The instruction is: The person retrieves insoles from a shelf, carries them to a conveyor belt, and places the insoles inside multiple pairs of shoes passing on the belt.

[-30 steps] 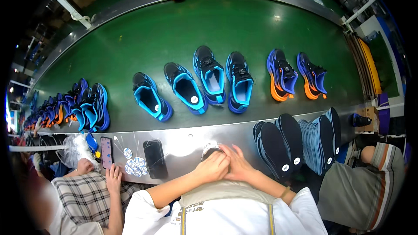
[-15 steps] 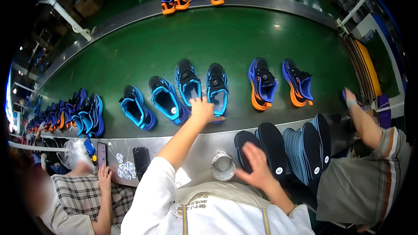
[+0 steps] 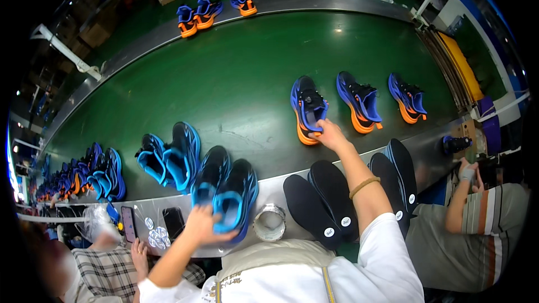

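Note:
My left hand (image 3: pixel 203 225), somewhat blurred, is closed at the heels of two black sneakers with bright blue collars. The left sneaker (image 3: pixel 213 171) and the right sneaker (image 3: pixel 241 185) sit side by side at the near edge, toes pointing away. Reaching over the insoles, my right hand (image 3: pixel 331 136) grips the heel of a black-and-blue sneaker with an orange sole (image 3: pixel 307 101). Two more orange-soled sneakers, one (image 3: pixel 358 101) nearer and one (image 3: pixel 405 96) farther, stand to its right. Another blue-collared pair (image 3: pixel 178 154) rests left of my left hand.
Black insoles (image 3: pixel 314 202) lie before me, right of a round tin (image 3: pixel 269 223). Phones (image 3: pixel 173 222) and round silvery pieces (image 3: pixel 159 237) are at left. More sneakers (image 3: pixel 115 174) line the left; others (image 3: pixel 205 12) stand on the far ledge. Co-workers sit on both sides.
My left hand has drawn the blue-collared pair nearer. My right hand has gone from above the insoles to an orange-soled sneaker. A third orange-soled sneaker now stands at right. The view has shifted.

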{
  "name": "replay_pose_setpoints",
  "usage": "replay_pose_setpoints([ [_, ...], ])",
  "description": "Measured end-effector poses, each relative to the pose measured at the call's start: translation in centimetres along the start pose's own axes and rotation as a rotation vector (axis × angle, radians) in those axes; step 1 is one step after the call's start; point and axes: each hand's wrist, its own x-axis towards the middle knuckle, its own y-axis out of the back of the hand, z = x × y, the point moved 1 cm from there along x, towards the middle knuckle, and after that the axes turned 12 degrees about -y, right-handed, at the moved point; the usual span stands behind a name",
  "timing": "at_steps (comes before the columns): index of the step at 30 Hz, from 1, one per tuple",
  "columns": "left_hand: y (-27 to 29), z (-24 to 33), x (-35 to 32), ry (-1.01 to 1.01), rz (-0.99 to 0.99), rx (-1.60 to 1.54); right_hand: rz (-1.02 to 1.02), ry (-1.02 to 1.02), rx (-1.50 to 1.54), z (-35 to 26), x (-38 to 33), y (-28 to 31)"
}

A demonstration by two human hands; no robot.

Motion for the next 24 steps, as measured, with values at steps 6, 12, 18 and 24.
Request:
replay_pose_setpoints([
  [6,-5.8,2.8,-9.1,-0.006,-0.229,0.050,-0.169,0.101,0.553,-1.7,1.5,7.2],
  [12,1.5,1.3,-5.9,0.095,-0.766,-0.584,-0.270,0.119,0.734,-3.0,0.5,8.4],
  [18,6.6,-3.8,15.4,-0.043,0.515,-0.352,-0.223,0.298,0.606,-6.2,-4.0,6.1],
  [24,2.9,-6.9,27.0,0.136,0.610,-0.993,0.085,0.571,0.463,-6.9,-7.4,3.3],
])
